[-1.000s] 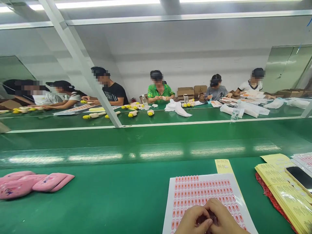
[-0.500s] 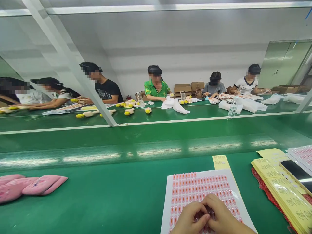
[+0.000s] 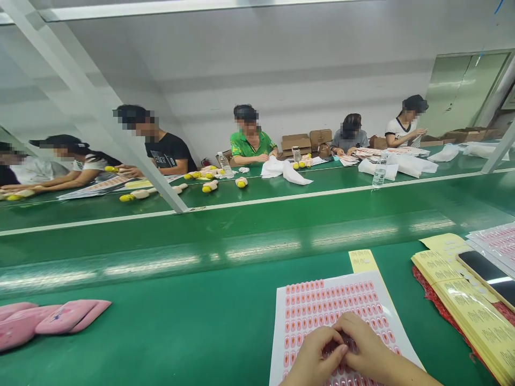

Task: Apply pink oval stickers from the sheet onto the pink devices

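A white sheet (image 3: pixel 281 305) covered with rows of small pink oval stickers lies on the green table in front of me. Both hands rest over its lower part with fingertips meeting. My left hand (image 3: pixel 316 356) is curled, its thumb and fingers pressed towards the other hand. My right hand (image 3: pixel 362 343) is curled against it in the same way. Whatever lies between the fingers is hidden or too small to name. A yellow label strip (image 3: pixel 361 260) sticks out from behind the top of the sheet.
Pink fabric pieces (image 3: pixel 68 317) lie at the left. A stack of yellow label sheets (image 3: pixel 462 300) on red material and a phone (image 3: pixel 488 273) are at the right. Across the green belt, several people sit by yellow-tipped items and a water bottle (image 3: pixel 379 171).
The view has tilted and shifted slightly. My hands stay together over the sheet, almost unmoved. At the far right, a person has raised their hands with something pale in them.
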A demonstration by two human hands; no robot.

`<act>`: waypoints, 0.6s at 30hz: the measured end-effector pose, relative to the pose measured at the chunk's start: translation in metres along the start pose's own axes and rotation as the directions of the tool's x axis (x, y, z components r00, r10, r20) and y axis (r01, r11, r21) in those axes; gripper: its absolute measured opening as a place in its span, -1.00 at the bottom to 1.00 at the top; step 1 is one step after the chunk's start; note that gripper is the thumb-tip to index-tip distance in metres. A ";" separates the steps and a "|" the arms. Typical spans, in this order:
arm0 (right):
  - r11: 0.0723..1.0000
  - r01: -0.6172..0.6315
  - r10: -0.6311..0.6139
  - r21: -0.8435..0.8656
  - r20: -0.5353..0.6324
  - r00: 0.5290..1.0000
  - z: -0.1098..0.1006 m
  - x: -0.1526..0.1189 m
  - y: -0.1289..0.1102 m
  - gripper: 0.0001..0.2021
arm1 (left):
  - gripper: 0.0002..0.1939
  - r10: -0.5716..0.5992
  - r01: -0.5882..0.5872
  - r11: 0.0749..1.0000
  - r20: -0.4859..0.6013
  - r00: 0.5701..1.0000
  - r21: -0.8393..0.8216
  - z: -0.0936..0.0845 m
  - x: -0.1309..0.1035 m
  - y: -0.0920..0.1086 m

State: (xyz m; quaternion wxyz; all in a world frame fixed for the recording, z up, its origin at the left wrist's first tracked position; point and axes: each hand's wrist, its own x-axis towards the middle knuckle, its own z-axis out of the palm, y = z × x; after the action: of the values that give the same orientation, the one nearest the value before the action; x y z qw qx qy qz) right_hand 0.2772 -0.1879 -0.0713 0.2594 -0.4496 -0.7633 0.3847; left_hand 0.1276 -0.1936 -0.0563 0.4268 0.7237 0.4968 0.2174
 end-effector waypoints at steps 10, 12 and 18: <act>1.000 -0.014 0.014 -0.004 -0.005 1.000 -0.003 0.001 -0.004 -0.87 | -0.87 -0.015 0.015 1.000 -0.010 1.000 -0.011 -0.001 0.001 0.004; 1.000 -0.015 0.015 -0.003 -0.006 1.000 -0.004 0.001 -0.005 -0.88 | -0.87 -0.021 0.021 1.000 -0.003 1.000 -0.011 -0.001 0.001 0.004; 1.000 0.012 -0.012 -0.006 -0.016 1.000 -0.004 0.001 -0.006 -0.87 | -0.87 -0.017 0.017 1.000 -0.003 1.000 -0.007 -0.002 0.001 0.005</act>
State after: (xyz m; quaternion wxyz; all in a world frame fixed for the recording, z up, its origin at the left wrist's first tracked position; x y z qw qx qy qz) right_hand 0.2771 -0.1877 -0.0634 0.2663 -0.4487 -0.7652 0.3772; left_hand 0.1295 -0.1923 -0.0508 0.4306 0.7176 0.5027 0.2166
